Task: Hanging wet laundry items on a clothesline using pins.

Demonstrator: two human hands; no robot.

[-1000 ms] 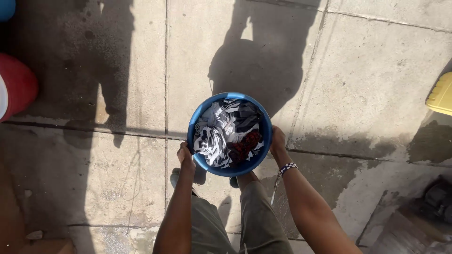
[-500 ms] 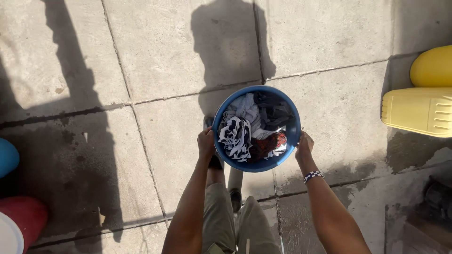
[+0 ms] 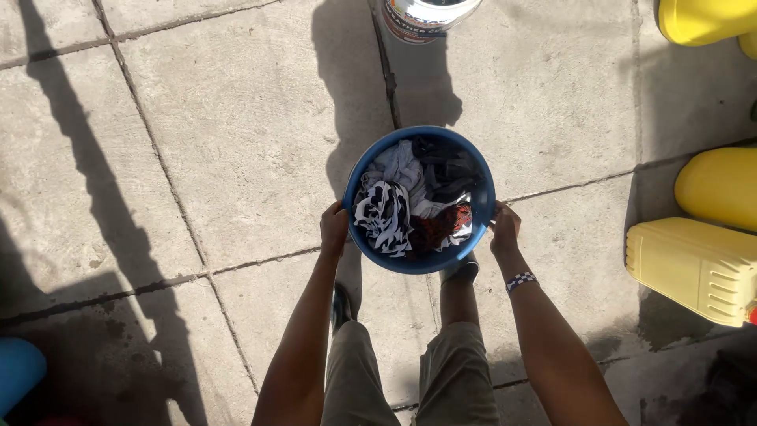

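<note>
While both arms reach forward, left hand (image 3: pixel 333 229) and right hand (image 3: pixel 505 229) grip opposite rims of the blue basin (image 3: pixel 419 263), held above the concrete floor (image 3: pixel 236 142). Crumpled clothes (image 3: pixel 414 197) fill it. Yellow jerrycans (image 3: pixel 694 264) sit right, white bucket (image 3: pixel 430 14) far.

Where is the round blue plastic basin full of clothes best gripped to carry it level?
By its rim, at opposite sides. The round blue plastic basin is wide, open-topped and heaped with clothes, so the left hand and right hand clasp left and right edges, probably balancing it.
</note>
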